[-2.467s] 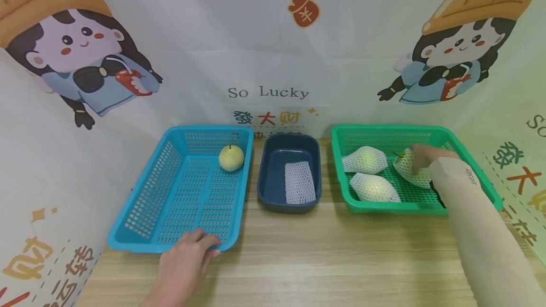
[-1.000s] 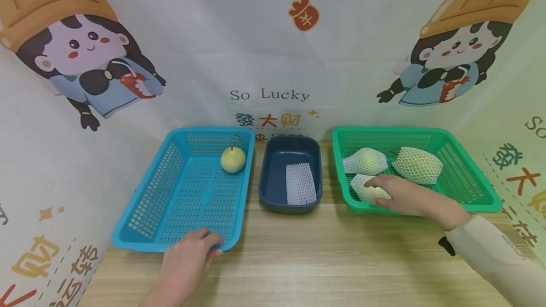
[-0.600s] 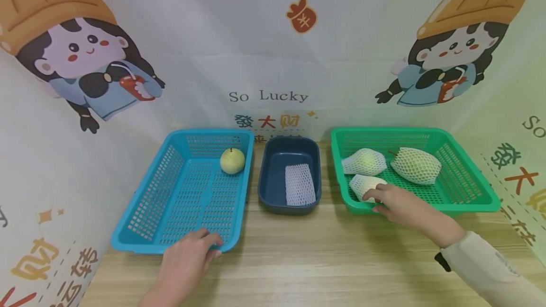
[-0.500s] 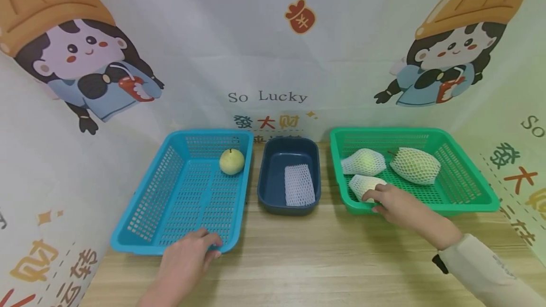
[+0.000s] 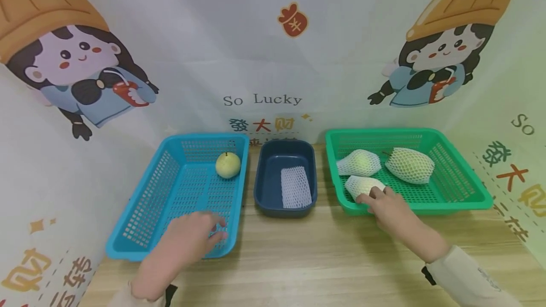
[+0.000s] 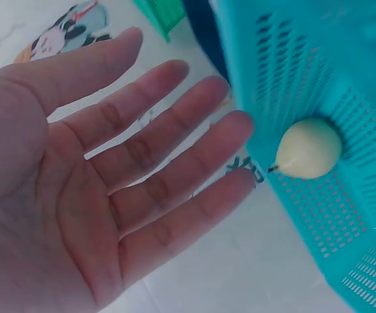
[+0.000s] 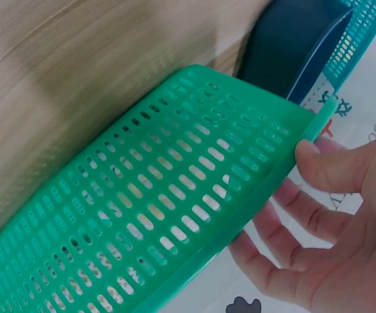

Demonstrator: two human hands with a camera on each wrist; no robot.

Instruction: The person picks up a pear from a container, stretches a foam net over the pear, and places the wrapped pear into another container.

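My left hand point(image 5: 187, 236) hovers over the front rim of the blue basket point(image 5: 110, 245), holding nothing; in the left wrist view its palm faces the camera with fingers spread. A bare pear point(image 5: 228, 165) lies in that basket's back right corner. My right hand point(image 5: 390, 210) holds the front rim of the green basket point(image 5: 452, 206), thumb outside and fingers inside. Those fingers overlap a pear in a white foam net point(image 5: 361, 186). Behind it lies a second netted pear point(image 5: 362, 162), and to the right a third netted pear point(image 5: 411, 166) with its stem showing.
Between the baskets stands a dark blue tub point(image 5: 268, 158) with a flat white foam net point(image 5: 296, 188) in it. All three containers sit on a wooden table point(image 5: 290, 259), against a printed cloth backdrop point(image 5: 204, 51).
My right hand has moved from the right-hand pear to the front left one, then to the green basket's rim. My left hand has let go of the blue basket's rim and lifted.
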